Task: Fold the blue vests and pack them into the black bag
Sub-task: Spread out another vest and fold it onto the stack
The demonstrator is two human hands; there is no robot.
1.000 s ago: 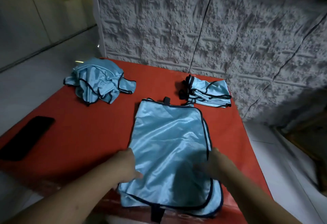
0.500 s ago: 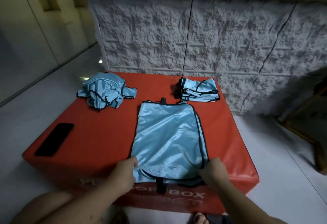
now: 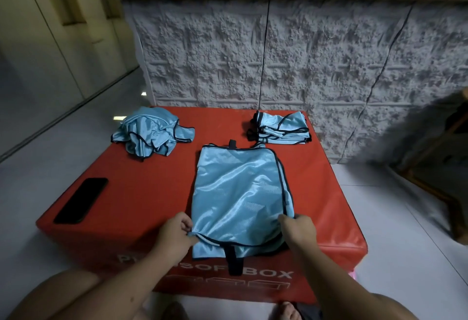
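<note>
A light blue vest [image 3: 240, 193] with black trim lies flat and lengthwise on the red soft box [image 3: 141, 193], its near end hanging over the front edge. My left hand [image 3: 176, 231] pinches the vest's near left corner. My right hand [image 3: 298, 228] grips its near right corner. A crumpled pile of blue vests [image 3: 152, 133] sits at the box's far left. A neat stack of folded vests [image 3: 281, 127] rests at the far right. No black bag is visible.
A black phone [image 3: 81, 200] lies near the box's left edge. A rough white stone-textured wall [image 3: 278, 54] rises right behind the box. Pale floor tiles [image 3: 405, 243] surround it, with dark wooden furniture [image 3: 443, 168] to the right.
The view has pulled back and up. Both hands slid down from the vest's middle to its near corners and now hold them at the box's front edge.
</note>
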